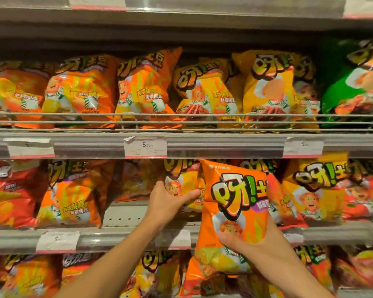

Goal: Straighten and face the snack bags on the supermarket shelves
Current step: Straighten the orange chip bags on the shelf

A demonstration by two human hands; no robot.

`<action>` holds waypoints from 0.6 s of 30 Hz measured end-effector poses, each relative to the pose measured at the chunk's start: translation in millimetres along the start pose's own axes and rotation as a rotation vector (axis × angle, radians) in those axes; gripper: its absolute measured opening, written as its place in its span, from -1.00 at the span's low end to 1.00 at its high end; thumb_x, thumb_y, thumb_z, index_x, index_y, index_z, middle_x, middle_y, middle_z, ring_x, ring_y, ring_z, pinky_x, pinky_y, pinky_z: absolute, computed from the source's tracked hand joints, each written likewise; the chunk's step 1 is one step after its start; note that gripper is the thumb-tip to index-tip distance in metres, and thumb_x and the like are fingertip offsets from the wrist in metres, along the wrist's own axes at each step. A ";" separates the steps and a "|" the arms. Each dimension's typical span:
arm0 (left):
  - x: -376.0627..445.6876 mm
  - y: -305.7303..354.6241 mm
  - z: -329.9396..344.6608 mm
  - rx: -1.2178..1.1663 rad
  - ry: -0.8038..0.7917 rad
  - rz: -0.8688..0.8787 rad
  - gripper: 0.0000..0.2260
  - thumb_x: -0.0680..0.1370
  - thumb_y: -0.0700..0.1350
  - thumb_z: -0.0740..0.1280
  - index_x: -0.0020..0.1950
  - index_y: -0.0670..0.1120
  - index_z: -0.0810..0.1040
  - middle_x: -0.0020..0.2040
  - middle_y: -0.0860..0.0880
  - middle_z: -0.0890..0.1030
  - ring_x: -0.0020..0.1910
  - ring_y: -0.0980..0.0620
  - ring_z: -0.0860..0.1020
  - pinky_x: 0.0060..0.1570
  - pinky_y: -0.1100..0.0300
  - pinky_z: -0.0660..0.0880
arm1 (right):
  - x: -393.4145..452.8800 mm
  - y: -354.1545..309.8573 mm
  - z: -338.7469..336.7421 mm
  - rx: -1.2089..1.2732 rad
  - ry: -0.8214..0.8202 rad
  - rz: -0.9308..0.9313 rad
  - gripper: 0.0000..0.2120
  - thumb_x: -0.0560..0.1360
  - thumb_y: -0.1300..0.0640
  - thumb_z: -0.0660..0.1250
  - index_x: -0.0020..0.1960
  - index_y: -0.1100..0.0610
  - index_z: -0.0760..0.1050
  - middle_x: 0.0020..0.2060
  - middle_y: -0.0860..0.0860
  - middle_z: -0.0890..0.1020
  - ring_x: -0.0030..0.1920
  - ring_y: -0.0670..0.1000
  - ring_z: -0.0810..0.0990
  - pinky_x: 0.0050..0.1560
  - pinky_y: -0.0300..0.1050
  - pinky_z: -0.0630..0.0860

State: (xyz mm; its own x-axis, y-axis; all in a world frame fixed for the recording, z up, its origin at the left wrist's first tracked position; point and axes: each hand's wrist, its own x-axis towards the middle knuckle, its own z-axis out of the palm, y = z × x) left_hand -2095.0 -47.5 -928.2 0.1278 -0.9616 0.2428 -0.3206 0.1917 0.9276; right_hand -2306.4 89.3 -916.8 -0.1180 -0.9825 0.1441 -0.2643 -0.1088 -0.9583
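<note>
Shelves (224, 145): right hand (254, 239) grips upright orange bag (235, 203).

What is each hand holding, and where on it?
The right hand grips an orange snack bag around its lower half. The left hand grips the lower edge of a yellow bag on the shelf.

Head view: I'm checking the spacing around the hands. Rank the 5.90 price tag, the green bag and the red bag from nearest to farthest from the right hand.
1. 5.90 price tag, on the rail above and left of the right hand.
2. Green bag, top shelf, far right.
3. Red bag, middle shelf, far left.
</note>
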 end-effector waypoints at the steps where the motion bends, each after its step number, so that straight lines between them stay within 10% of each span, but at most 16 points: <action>1: -0.5 0.0 6.6 0.014 -0.005 0.006 -0.17 -0.04 0.48 0.53 0.04 0.05 0.42 0.04 0.04 0.58 -0.01 0.12 0.58 -0.11 0.17 0.55 | -2.8 -1.3 -3.7 -0.014 0.020 0.000 -0.22 0.14 -0.21 0.67 0.27 -0.31 0.40 0.00 -0.41 0.66 0.08 -0.29 0.62 0.16 -0.16 0.53; 7: -3.3 -7.6 29.7 0.076 -0.088 0.020 -0.22 0.11 0.43 0.53 0.08 -0.03 0.39 0.10 0.02 0.43 0.22 -0.02 0.41 0.24 -0.02 0.46 | -17.6 -1.7 -20.6 -0.070 0.184 0.054 -0.30 0.08 -0.27 0.63 0.07 -0.37 0.30 -0.09 -0.44 0.55 -0.12 -0.39 0.50 -0.16 -0.38 0.37; 13: -3.8 -10.2 40.8 0.231 -0.123 0.053 -0.27 0.24 0.43 0.46 0.11 -0.03 0.29 0.10 0.00 0.29 0.17 0.02 0.26 0.18 0.12 0.34 | -31.0 2.1 -31.4 -0.128 0.230 0.093 -0.12 0.10 -0.27 0.64 0.35 -0.23 0.38 0.09 -0.24 0.67 0.13 -0.09 0.62 0.18 0.01 0.50; 18: -7.1 -8.4 24.5 0.255 -0.180 0.061 -0.24 0.20 0.37 0.53 0.17 -0.03 0.33 0.12 -0.01 0.36 0.23 -0.02 0.34 0.23 0.03 0.42 | -37.7 -8.6 -12.9 -0.116 0.180 0.084 -0.10 0.04 -0.31 0.62 0.33 -0.26 0.37 0.02 -0.31 0.68 0.07 -0.22 0.61 0.04 -0.18 0.51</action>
State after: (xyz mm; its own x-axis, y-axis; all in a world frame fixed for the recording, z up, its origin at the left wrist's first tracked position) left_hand -2116.2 -47.1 -944.7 -0.0598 -0.9735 0.2208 -0.5501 0.2167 0.8065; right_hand -2312.0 129.2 -910.8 -0.3107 -0.9433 0.1169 -0.3532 0.0004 -0.9356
